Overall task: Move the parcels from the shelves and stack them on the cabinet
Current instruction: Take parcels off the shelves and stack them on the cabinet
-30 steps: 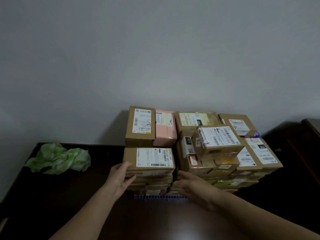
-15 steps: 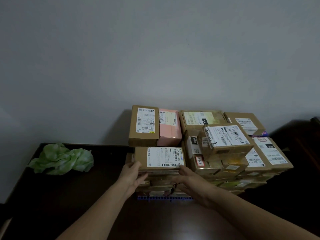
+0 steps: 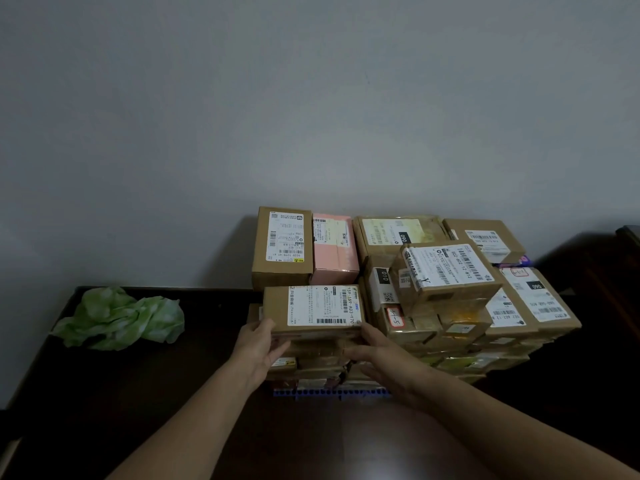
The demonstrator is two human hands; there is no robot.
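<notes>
A flat brown parcel (image 3: 311, 306) with a white label lies on top of the front-left pile of parcels on the dark cabinet (image 3: 138, 393). My left hand (image 3: 259, 348) pinches its near-left corner, thumb on top and fingers under the front edge. My right hand (image 3: 377, 358) presses straight fingers against the pile's near-right corner, just below that parcel. Behind it stand a taller brown box (image 3: 282, 247) and a pink box (image 3: 334, 247). To the right rises a bigger heap of taped parcels (image 3: 450, 306).
A crumpled green cloth (image 3: 117, 318) lies at the cabinet's left end. A blue strip (image 3: 332, 392) sticks out under the front pile. A grey wall (image 3: 311, 116) stands close behind the parcels. Dark furniture (image 3: 627, 244) shows at the right edge.
Both hands have risen from the lower sides of the front pile to the top parcel's near corners. The top parcel has shifted slightly right over the pile.
</notes>
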